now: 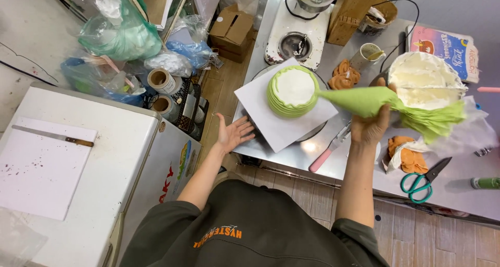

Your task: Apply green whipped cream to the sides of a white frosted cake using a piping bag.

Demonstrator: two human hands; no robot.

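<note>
While the steel worktable (291, 155) is crowded along its far side, its near edge runs bare from the white square board (271, 123) rightwards to the green-handled scissors (424, 182), and below that edge lies open wood-look floor (312, 194). Between the table's left end and the white cabinet (104, 157) a narrow aisle opens, hemmed at its far end by plastic bags (122, 32) and tape rolls (162, 81).

On the board sits the small round cake (293, 91), its side ringed in green ridges and its top white; the board overhangs the round turntable (312, 134) beneath it (one corner juts past the table's near edge).

Reaching forward from the lower left, the left hand (233, 133) hovers palm-up at the board's near-left edge, fingers spread and empty, close to the board though contact cannot be told. Raised nearly straight up from the elbow, the right hand (371, 126) wraps its fingers around the thick middle of the green piping bag (364, 101), whose narrow tip meets the cake's right rim and whose ruffled open end fans out to the right.

A pink-handled spatula (328, 153) lies just left of that wrist. Behind the bag stands a bowl of white cream (424, 82), and a stand mixer (299, 27) fills the far corner.
</note>
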